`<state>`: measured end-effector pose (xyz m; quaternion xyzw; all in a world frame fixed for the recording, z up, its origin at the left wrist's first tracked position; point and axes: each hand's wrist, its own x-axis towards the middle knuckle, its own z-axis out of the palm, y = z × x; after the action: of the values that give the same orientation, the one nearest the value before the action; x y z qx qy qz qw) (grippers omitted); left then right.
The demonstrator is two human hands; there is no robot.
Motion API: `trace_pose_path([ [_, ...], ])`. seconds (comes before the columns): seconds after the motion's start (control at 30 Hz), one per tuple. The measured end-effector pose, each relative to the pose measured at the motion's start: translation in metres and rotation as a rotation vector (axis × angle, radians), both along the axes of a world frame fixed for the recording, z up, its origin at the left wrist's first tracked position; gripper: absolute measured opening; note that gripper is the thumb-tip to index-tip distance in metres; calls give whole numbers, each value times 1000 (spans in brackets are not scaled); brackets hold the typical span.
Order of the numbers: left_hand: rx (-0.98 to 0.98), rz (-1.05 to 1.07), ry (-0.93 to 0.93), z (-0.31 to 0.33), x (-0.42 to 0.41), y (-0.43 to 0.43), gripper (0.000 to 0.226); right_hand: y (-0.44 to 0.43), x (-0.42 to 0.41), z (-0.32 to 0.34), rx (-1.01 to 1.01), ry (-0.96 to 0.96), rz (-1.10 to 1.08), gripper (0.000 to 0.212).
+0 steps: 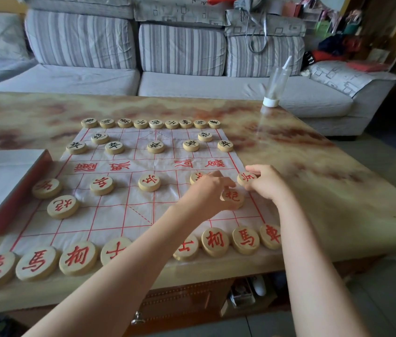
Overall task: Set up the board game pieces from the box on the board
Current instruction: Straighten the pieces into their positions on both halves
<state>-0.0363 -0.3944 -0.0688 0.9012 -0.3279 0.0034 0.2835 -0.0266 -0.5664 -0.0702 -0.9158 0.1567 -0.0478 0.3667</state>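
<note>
A thin paper board (124,210) with red lines lies flat on the shiny counter (313,181). Round wooden pieces sit on it. The pieces with black marks (156,124) stand in a row along the far edge, with more just in front of them. The pieces with red marks (78,258) stand in a row along the near edge, with more on the lines past them. The left hand (206,193) has its grip closed on a red-marked piece (233,197) near the right side of the board. The right hand (266,182) has its fingers pinched on another red-marked piece (246,178) at the right edge line, just past the first one. A red box (9,190) lies on the counter, to the left of the board. A clear bottle (276,86) stands upside down on its white cap at the far edge of the counter. A grey sofa (182,69) is behind.
</note>
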Motion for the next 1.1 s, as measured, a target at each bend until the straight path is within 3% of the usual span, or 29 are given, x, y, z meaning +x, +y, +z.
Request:
trace_pose_path([
  [0.23,12,41,-11,-2,-3,-4,62,0,-2,-4,-34,-50,-94,80],
  [0.47,-24,72,-11,-5,-4,-3,50,-1,4,-8,13,-61,-67,48],
  [0.67,-50,102,2,-10,-3,-5,52,1,1,-2,158,-40,77,70],
  [0.77,-62,108,0,-12,-3,-5,51,1,1,-4,73,-109,21,75],
  [0.93,-75,109,12,-13,-4,-5,54,2,3,-13,-24,-110,-24,62],
  [1.1,-113,106,14,-13,-4,-4,53,-6,11,-17,37,-71,13,59],
])
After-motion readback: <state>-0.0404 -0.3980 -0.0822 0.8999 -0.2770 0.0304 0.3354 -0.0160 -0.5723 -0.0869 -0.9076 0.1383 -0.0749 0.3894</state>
